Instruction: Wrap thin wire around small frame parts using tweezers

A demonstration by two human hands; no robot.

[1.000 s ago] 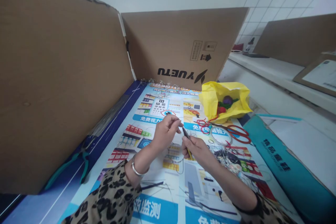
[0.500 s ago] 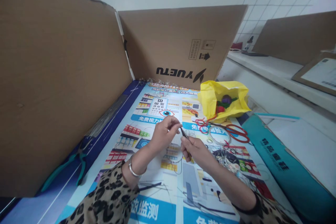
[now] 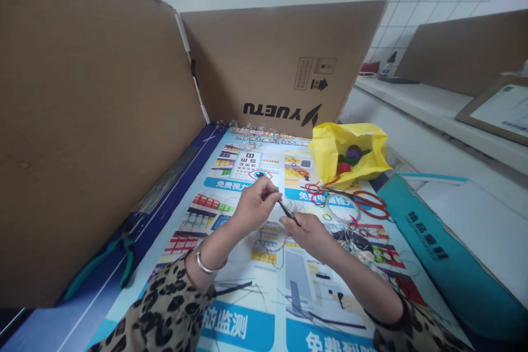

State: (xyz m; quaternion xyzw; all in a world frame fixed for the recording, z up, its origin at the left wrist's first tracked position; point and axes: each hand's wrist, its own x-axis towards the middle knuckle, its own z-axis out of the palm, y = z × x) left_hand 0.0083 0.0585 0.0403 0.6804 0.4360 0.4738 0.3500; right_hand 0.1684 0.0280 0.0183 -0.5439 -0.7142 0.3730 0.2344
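Note:
In the middle of the head view, my left hand [image 3: 252, 208] is closed in a pinch, thumb against forefinger. What it pinches is too small to make out. My right hand [image 3: 310, 234] is wrapped round a pair of dark, slim tweezers [image 3: 289, 212], whose tip reaches the left fingertips. Below the hands, a thin wire loop [image 3: 284, 247] hangs over the printed sheet [image 3: 243, 300]. To the right of my right hand lies a tangle of fine wire [image 3: 355, 245].
Cardboard panels [image 3: 272, 55] stand at the back and left. A yellow bag [image 3: 325, 157] holds coloured balls; red-handled scissors [image 3: 373, 203] and a roll of tape [image 3: 342, 208] lie before it. Teal-handled pliers [image 3: 128, 256] and straight wires [image 3: 165, 184] are left, a teal box [image 3: 433, 242] right.
The tweezers have tilted from steep to flatter, their tip still at the left fingertips. My right hand has turned with them. The whole view has shifted slightly.

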